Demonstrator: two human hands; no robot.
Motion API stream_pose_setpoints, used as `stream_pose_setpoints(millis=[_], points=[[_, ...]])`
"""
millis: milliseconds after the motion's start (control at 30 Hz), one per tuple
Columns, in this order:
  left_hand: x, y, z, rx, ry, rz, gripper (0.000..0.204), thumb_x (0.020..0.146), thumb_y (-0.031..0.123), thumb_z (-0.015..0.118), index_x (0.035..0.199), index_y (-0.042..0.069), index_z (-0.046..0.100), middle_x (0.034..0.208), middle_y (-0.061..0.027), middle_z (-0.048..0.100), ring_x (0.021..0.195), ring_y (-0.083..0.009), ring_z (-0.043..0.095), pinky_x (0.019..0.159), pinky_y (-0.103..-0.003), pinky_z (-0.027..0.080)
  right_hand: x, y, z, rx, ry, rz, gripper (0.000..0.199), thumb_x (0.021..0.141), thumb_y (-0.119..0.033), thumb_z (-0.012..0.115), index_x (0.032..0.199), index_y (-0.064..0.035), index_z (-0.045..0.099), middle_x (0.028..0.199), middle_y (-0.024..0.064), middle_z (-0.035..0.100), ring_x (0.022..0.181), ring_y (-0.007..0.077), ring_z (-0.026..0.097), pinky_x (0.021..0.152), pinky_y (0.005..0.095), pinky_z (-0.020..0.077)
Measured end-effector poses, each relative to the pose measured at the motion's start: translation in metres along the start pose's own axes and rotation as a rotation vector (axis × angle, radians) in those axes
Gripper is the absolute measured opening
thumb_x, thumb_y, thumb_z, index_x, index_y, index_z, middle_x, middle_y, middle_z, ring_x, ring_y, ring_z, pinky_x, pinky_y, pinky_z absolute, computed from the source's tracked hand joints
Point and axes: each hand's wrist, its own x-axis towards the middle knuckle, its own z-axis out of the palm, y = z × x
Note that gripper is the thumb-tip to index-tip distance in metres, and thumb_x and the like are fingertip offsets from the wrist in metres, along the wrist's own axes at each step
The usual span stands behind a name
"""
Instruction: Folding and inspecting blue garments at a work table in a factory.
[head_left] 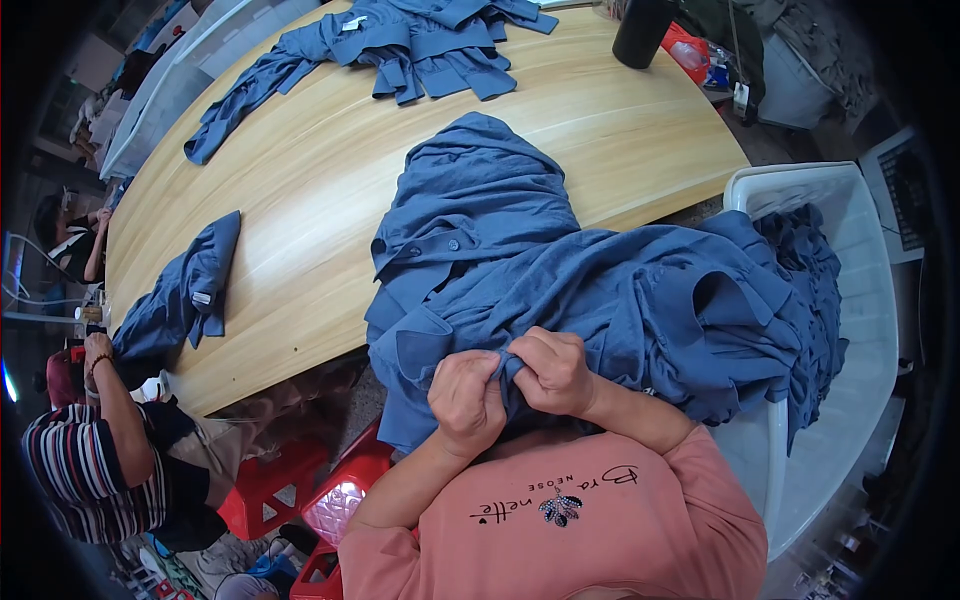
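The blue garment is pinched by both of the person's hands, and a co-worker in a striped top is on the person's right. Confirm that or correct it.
The side is wrong: the head view shows the co-worker in a striped top on the person's left. The rest stands: the left hand and right hand both pinch the blue garment.

Passing room at ten o'clock over tabletop; blue garment heap blocks me twelve to three; white bin at two.
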Motion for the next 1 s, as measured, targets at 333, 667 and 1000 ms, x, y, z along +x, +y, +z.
stream_pose_setpoints(millis=[333,667,1000], points=[[0.004,-0.015,0.0,0.002,-0.106,-0.211,0.015,0.066,-0.006,0.064,0.078,0.002,0.061,0.075,-0.0102,0.063,0.067,-0.0257,0.059,0.062,-0.034,0.045,0.003,0.011,0.006,0.008,0.1,0.024,0.017,0.064,0.003,0.057,0.079,-0.0022,0.057,0.066,0.0117,0.054,0.055,0.0299,0.056,0.049,0.0375,0.0453],[-0.001,-0.039,-0.038,0.189,-0.279,-0.331,0.009,0.067,0.005,0.069,0.073,0.004,0.064,0.071,-0.008,0.062,0.071,-0.0245,0.058,0.069,-0.035,0.042,0.008,-0.001,-0.018,-0.344,-0.081,-0.133,0.027,0.068,-0.004,0.062,0.095,-0.0035,0.061,0.089,0.0075,0.063,0.079,0.0276,0.061,0.065,0.0351,0.0483],[-0.004,-0.002,-0.041,0.349,-0.14,-0.137,0.015,0.069,0.015,0.073,0.075,0.008,0.061,0.071,-0.0063,0.058,0.071,-0.0256,0.056,0.069,-0.035,0.04,0.009,0.008,0.001,-0.395,-0.28,-0.43,0.016,0.073,-0.015,0.058,0.086,-0.0085,0.065,0.096,0.0018,0.062,0.095,0.0179,0.056,0.092,0.0412,0.0338]])
